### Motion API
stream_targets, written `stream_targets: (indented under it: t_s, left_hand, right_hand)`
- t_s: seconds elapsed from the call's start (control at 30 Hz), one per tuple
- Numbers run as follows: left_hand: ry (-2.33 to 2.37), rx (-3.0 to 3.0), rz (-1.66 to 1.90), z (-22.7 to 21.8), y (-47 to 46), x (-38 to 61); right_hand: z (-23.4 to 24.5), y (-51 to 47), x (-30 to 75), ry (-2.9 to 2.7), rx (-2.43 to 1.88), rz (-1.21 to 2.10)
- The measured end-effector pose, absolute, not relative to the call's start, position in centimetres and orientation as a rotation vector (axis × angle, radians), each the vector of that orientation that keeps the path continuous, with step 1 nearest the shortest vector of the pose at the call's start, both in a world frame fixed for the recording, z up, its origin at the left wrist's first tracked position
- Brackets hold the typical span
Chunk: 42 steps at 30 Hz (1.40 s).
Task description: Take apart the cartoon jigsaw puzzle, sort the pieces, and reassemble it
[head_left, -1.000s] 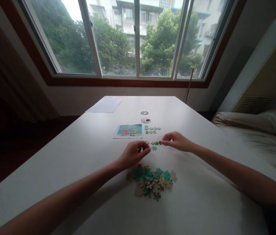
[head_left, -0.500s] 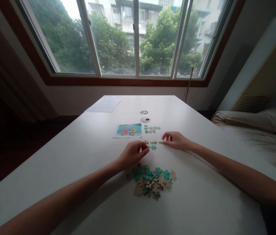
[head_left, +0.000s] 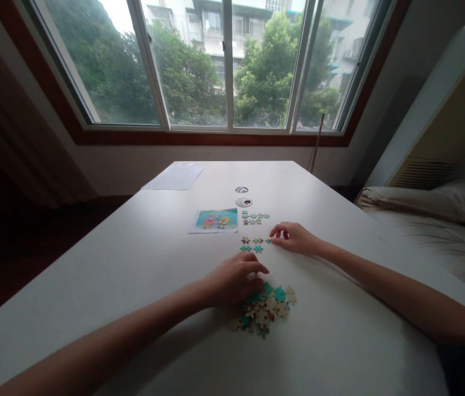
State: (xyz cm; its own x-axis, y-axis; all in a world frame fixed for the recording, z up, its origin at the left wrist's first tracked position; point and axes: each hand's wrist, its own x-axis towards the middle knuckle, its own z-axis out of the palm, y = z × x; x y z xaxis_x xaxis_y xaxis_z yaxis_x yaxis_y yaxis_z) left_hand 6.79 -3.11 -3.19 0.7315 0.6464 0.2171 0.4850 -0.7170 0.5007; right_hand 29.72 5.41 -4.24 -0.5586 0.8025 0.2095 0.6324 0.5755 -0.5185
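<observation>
- Your left hand (head_left: 238, 278) is hanging over the puzzle pile (head_left: 264, 314) on the table (head_left: 339, 335), thumb and forefinger standing apart; dragging low could be scattering it.
- Your right hand (head_left: 294, 238) is resting by an end piece (head_left: 268, 241); I cannot tell whether it is pinching, and twitching could be skewing the row (head_left: 258, 240).

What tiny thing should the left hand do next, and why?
Perhaps the left hand should pinch a teal piece from the puzzle pile: its finger and thumb are apart close by, with no piece showing between them, while the right hand is at another small piece.
</observation>
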Motion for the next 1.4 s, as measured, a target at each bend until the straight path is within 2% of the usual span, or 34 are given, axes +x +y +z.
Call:
stream_targets:
  t_s: [0.23,0.43,0.77,1.4]
  left_hand:
    - [0.886,2.57,0.4,-2.8,-3.9,7.2]
    - [0.827,2.448,0.483,-2.5,-3.7,7.2]
    - [0.888,1.584,0.793,-2.6,-1.7,7.1]
    - [0.92,1.511,0.884,-2.7,-1.4,6.8]
  right_hand:
    - [-3.2,4.4,28.9,-2.405,-1.088,0.486]
    - [-2.7,3.4,28.4,-2.423,-1.008,0.522]
    - [-1.2,1.1,27.2,-2.41,-0.891,0.606]
    - [-1.2,-0.6,26.6,-2.437,-0.715,0.239]
